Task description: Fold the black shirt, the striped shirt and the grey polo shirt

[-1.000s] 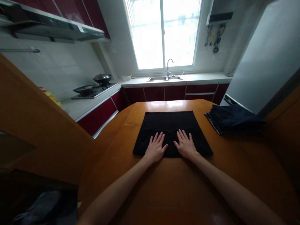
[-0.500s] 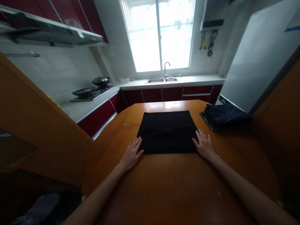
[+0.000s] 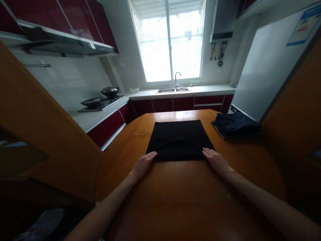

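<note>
A folded black garment lies flat on the wooden table in front of me, roughly rectangular, with a faint crease across it. My left hand is at its near left corner, the fingers held together over the edge and the thumb out of sight. At the near right corner, my right hand has the same closed shape on the cloth, its thumb hidden too. Both hands appear to grip the near edge.
A stack of folded dark clothes rests on the table at the right. Beyond it stand a white fridge, a counter with a sink, and a stove with pans. A wooden panel rises at the left.
Both hands have slid inward from the garment's sides to its near corners. Their spread fingers have come together and the thumbs have gone out of view. The camera has tilted up slightly.
</note>
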The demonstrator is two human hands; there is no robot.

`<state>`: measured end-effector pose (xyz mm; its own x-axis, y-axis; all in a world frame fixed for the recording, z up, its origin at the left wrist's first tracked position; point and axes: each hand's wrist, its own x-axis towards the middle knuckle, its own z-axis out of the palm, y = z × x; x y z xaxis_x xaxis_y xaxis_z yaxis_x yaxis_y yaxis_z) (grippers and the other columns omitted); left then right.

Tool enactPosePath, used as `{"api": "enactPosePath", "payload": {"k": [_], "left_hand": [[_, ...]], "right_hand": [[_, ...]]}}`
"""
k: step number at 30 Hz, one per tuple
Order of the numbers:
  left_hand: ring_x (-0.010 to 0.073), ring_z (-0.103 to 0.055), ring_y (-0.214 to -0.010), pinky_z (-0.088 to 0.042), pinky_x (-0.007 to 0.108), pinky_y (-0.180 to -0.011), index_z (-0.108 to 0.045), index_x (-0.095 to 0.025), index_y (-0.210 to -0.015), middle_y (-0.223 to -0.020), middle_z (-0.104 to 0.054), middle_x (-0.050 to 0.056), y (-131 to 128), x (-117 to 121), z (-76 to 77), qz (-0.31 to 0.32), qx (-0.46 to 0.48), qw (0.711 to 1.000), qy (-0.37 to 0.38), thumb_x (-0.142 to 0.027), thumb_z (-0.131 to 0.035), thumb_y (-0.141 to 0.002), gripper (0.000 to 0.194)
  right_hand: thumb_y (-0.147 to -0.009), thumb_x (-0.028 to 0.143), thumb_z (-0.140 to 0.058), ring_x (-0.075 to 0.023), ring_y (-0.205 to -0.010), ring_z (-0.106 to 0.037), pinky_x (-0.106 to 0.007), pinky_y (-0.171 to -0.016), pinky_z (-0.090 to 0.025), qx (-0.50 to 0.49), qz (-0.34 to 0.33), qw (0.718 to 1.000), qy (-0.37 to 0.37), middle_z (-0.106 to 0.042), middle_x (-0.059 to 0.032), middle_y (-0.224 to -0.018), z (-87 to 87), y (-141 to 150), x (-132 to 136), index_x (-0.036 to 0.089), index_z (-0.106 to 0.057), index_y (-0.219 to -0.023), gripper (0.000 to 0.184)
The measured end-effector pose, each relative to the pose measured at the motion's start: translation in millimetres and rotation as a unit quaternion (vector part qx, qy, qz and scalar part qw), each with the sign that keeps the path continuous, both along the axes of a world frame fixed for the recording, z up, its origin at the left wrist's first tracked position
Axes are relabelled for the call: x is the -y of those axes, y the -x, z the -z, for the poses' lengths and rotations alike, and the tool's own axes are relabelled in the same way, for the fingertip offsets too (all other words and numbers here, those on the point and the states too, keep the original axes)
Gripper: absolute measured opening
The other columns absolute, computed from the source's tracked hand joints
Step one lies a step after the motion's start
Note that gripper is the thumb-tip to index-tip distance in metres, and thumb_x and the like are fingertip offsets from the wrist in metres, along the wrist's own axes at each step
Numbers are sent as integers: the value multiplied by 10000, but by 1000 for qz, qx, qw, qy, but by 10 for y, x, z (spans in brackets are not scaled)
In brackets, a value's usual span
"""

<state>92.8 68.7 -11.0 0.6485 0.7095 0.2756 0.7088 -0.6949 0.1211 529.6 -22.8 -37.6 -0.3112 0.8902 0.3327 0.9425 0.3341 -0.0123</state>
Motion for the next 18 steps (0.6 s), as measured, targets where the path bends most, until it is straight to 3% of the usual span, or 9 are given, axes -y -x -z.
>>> {"api": "enactPosePath", "payload": {"k": [3, 5, 11, 14, 16, 18], "left_hand": [[208, -592, -1272, -478, 394, -1107, -648, -175, -1302, -1354, -641, 85, 43, 100, 28, 0, 13, 1000, -16, -32, -384, -890, 510], [215, -592, -1272, -486, 408, -1100, -648, -185, -1309, -1333, -655, 77, 117, 298, 46, 12, 19, 999, -25, -63, -380, -912, 494], [185, -620, -1236, -533, 335, -1051, -560, -276, -1419, -1354, -640, 24, 487, 1391, 151, 68, 18, 995, -65, -74, -385, -928, 558], [182, -628, -1227, -538, 298, -1031, -509, -252, -1461, -1385, -622, 34, 661, 1835, 122, 97, 1, 991, -88, -85, -426, -938, 555], [214, -627, -1233, -538, 327, -1034, -531, -260, -1441, -1380, -627, 39, 719, 1941, 33, 108, -12, 992, -71, -201, -539, -949, 496], [237, -634, -1224, -542, 360, -1031, -580, -284, -1390, -1346, -654, 36, 700, 1865, -81, 85, 8, 996, -30, -324, -614, -936, 457]], "right_hand": [[-830, -61, -351, -261, -1277, -585, -422, -1092, -478, 4, 8, 1000, 0, -591, -174, -1388, -55, 35, 113, 82, -656, -1291, 572], [-821, -60, -356, -254, -1281, -581, -416, -1094, -480, 5, 8, 1000, 1, -590, -161, -1392, -47, 52, 294, 97, -656, -1297, 583], [-802, -58, -357, -222, -1300, -565, -392, -1088, -498, 0, -17, 1000, -17, -574, -106, -1422, 156, 92, 1371, 154, -631, -1339, 639], [-816, -48, -375, -215, -1337, -529, -401, -1096, -487, -25, -36, 999, -2, -545, -83, -1462, 126, 143, 1884, 174, -589, -1383, 645], [-877, 41, -444, -229, -1341, -526, -430, -1103, -476, -60, -35, 997, 34, -546, -64, -1467, 18, 161, 2004, 215, -586, -1386, 556], [-933, 187, -509, -243, -1301, -564, -448, -1089, -481, -120, -5, 991, 61, -593, -64, -1422, -111, 142, 1889, 241, -610, -1356, 439]]}}
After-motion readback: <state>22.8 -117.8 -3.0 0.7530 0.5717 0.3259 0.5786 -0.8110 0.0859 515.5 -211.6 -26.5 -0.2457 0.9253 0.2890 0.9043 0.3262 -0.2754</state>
